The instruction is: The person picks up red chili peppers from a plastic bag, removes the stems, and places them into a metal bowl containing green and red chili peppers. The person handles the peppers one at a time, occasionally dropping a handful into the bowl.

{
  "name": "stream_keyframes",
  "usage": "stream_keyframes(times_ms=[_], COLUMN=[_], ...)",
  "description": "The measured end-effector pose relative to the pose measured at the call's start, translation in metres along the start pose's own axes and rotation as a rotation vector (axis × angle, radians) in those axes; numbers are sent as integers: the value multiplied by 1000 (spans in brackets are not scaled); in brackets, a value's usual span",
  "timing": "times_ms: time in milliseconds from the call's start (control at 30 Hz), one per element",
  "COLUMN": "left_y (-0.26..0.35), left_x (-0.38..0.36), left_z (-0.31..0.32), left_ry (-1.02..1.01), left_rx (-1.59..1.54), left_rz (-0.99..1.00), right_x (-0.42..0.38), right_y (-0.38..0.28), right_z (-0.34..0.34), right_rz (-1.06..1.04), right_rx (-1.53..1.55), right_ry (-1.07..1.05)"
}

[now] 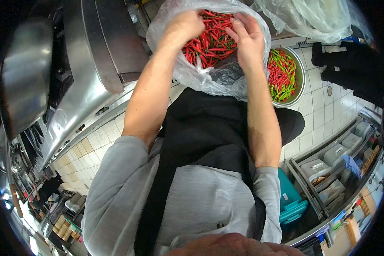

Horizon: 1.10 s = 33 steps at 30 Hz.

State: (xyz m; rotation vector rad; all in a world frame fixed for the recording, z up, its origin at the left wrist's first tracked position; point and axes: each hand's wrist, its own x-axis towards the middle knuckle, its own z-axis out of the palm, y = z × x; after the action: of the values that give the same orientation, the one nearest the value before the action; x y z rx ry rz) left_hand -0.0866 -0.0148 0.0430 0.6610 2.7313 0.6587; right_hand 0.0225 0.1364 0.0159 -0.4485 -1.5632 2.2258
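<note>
A large clear plastic bag stands gaping in front of me, filled with red chili peppers with green stems. My left hand is at the bag's far left, fingers curled in at the edge of the chilies; their tips are blurred and what they hold is hidden. Over the right side of the chilies is my right hand, its fingers bent but apart, with no chili plainly between them. To the right of the bag, a round metal bowl holds red and green chilies.
Another clear plastic bag lies at the top right. A person's dark-clothed legs are at the right, on the tiled floor. Metal kitchen equipment stands close on my left. A shelf rack with containers is at the lower right.
</note>
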Motion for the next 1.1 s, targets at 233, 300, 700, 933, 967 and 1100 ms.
stream_keyframes(times_ms=[233,300,700,933,967,1100], left_y=[-2,-3,11,12,12,3], left_x=[10,-9,-67,-69,-70,-63], left_z=[-15,8,81,91,95,97], left_ry=[258,138,10,-3,115,113], left_rx=[-17,-89,97,14,70,-111], left_rz=[-55,202,324,230,312,187], right_x=[-17,-22,-24,-32,-32,-26], right_y=[64,50,52,48,48,51], right_z=[-13,-19,-36,-34,-34,-37], right_rz=[76,-7,86,127,125,95], right_rx=[-246,-327,80,118,140,210], right_ry=[-5,-14,70,74,80,74])
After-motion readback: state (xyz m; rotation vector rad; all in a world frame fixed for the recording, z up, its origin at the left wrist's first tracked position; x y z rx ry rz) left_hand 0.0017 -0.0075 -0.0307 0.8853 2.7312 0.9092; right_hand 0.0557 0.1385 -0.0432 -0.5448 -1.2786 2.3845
